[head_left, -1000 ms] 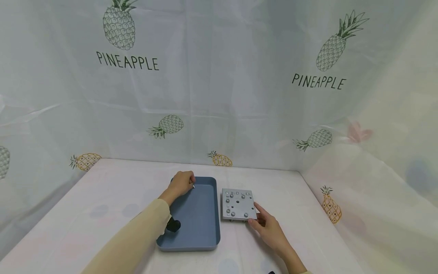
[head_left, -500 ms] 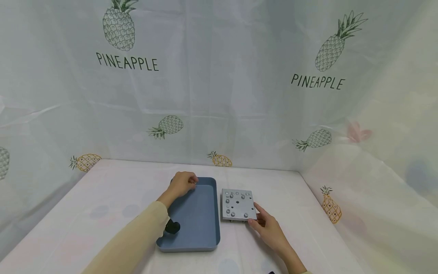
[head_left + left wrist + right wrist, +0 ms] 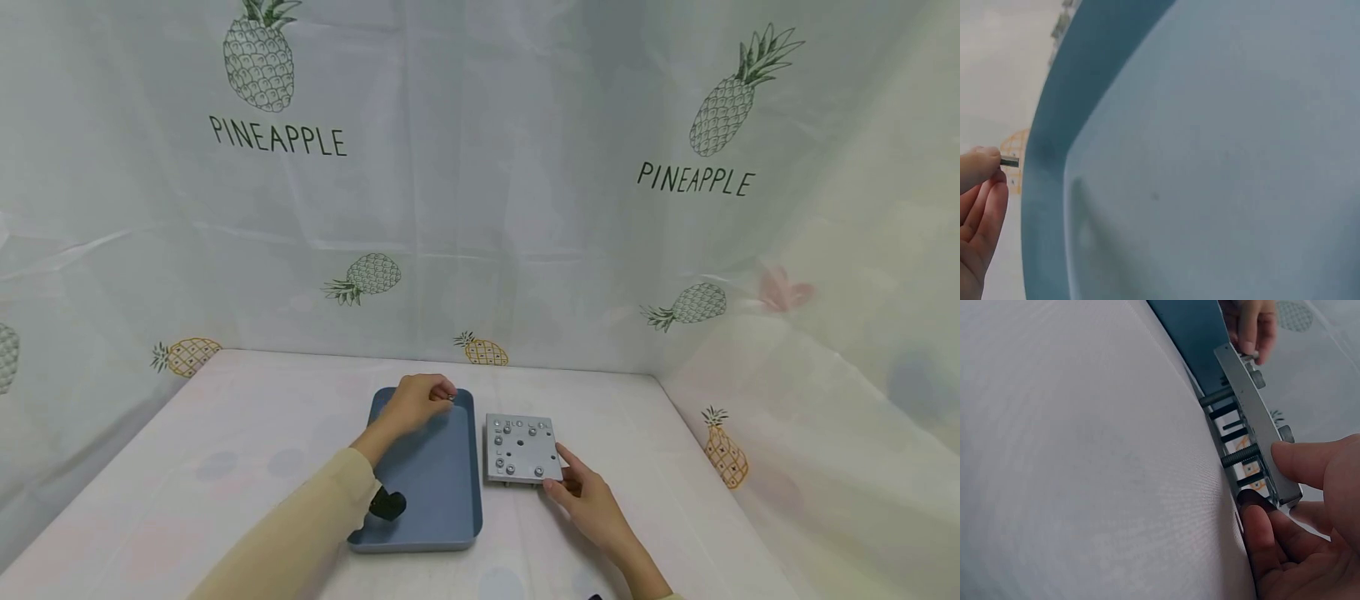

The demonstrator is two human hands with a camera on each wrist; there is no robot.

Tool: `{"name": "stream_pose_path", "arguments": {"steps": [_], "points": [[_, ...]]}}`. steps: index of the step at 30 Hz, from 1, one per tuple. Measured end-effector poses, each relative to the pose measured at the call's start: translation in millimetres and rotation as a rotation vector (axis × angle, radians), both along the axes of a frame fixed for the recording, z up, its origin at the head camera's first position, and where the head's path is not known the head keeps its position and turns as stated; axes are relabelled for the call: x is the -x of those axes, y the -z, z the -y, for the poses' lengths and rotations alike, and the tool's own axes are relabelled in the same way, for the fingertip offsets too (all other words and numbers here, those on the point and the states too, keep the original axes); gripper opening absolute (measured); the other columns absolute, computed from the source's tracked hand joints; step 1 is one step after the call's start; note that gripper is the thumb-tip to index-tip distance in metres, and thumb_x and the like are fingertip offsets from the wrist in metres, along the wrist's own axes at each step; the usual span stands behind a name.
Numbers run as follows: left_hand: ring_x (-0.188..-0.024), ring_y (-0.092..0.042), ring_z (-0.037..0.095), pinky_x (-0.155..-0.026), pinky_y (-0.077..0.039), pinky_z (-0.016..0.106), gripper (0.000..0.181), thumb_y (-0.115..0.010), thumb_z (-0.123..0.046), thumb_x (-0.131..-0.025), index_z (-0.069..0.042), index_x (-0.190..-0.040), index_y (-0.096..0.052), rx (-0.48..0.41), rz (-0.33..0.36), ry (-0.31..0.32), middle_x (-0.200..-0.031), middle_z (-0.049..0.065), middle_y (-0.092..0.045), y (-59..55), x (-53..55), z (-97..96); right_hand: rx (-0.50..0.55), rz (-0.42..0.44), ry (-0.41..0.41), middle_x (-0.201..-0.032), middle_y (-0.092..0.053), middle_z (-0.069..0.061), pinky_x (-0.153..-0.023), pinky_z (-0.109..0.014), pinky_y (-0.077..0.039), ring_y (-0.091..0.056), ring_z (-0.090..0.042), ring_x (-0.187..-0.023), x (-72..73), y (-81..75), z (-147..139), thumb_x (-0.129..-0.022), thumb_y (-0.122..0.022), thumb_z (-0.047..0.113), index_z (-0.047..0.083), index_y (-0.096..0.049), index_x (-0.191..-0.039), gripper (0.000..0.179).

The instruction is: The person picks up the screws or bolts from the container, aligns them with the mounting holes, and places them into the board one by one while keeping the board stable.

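My left hand [image 3: 418, 403] is over the far part of the blue-grey tray [image 3: 431, 533], fingertips near its far right corner. Thumb and fingers pinch a short, shiny cylindrical metal piece [image 3: 1009, 161]; most of it is hidden, so its kind does not show. To the right of the tray is a square silver metal plate [image 3: 531, 454] with several bolts and holes. Bolt shanks [image 3: 1241, 456] stick out under it, seen in the right wrist view. My right hand [image 3: 592, 504] grips the plate's near right corner, thumb on top and fingers at its side and below.
A white cloth with pale spots covers the table [image 3: 247, 467]. Behind it hangs a pineapple-print curtain [image 3: 525, 208]. A black device [image 3: 388, 503] at my left wrist hangs over the tray's near left part. The tray's raised wall [image 3: 1054, 156] is close to the left hand.
My left hand has moved to the right over the tray, toward its far right corner, still pinching the small metal piece. The right hand and the plate have stayed in place.
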State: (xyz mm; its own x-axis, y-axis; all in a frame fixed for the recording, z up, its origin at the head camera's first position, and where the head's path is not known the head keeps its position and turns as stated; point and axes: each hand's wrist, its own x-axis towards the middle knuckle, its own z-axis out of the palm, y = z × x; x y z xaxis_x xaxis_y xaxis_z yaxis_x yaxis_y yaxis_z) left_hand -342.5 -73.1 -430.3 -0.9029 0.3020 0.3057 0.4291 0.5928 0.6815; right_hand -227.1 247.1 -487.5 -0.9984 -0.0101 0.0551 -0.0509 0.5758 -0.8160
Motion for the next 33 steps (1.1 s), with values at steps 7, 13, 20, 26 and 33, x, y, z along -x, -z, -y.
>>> {"name": "stream_pose_path", "arguments": {"steps": [7,13,20,26,33], "points": [[-0.090,-0.070,0.011,-0.082,-0.059,0.032,0.016,-0.079,-0.007,-0.096,-0.008,-0.111,-0.077,-0.030,0.036,0.048,-0.097,-0.002,-0.076,-3.3,-4.3,-18.5,0.000,-0.005,-0.003,-0.111,-0.073,-0.005,-0.074,-0.025,-0.053,-0.063,-0.015,-0.094,0.5,0.6,-1,-0.098,-0.079,0.026,0.011,-0.047,-0.161,0.072],[-0.091,-0.069,0.010,-0.082,-0.059,0.031,0.013,-0.078,-0.008,-0.097,-0.012,-0.109,-0.077,-0.049,0.041,0.094,-0.098,-0.003,-0.075,-7.0,-8.7,-34.7,0.008,-0.013,-0.012,-0.111,-0.073,-0.006,-0.074,-0.025,-0.053,-0.064,-0.015,-0.095,0.8,1.3,-1,-0.098,-0.079,0.025,0.009,-0.047,-0.160,0.072],[-0.092,-0.068,0.010,-0.083,-0.059,0.029,0.013,-0.078,-0.008,-0.097,-0.013,-0.109,-0.078,-0.055,0.046,0.141,-0.099,-0.003,-0.075,-10.3,-13.8,-49.5,0.008,-0.003,-0.006,-0.112,-0.073,-0.006,-0.073,-0.025,-0.053,-0.063,-0.015,-0.095,1.8,1.2,0,-0.098,-0.078,0.026,0.010,-0.047,-0.160,0.072],[-0.092,-0.068,0.009,-0.085,-0.058,0.029,0.016,-0.078,-0.010,-0.097,-0.011,-0.113,-0.078,-0.048,0.065,0.192,-0.100,-0.005,-0.074,-10.4,-16.9,-58.3,0.025,0.002,-0.012,-0.109,-0.073,-0.006,-0.072,-0.025,-0.052,-0.063,-0.015,-0.092,2.4,1.3,-1,-0.098,-0.079,0.026,0.010,-0.047,-0.160,0.072],[-0.093,-0.068,0.007,-0.087,-0.057,0.027,0.019,-0.077,-0.010,-0.098,-0.010,-0.117,-0.078,-0.050,0.099,0.230,-0.101,-0.008,-0.074,-5.5,-16.0,-71.0,0.018,-0.004,-0.012,-0.109,-0.073,-0.006,-0.072,-0.025,-0.053,-0.063,-0.016,-0.092,1.8,1.5,-1,-0.097,-0.079,0.025,0.009,-0.047,-0.160,0.072]]}}
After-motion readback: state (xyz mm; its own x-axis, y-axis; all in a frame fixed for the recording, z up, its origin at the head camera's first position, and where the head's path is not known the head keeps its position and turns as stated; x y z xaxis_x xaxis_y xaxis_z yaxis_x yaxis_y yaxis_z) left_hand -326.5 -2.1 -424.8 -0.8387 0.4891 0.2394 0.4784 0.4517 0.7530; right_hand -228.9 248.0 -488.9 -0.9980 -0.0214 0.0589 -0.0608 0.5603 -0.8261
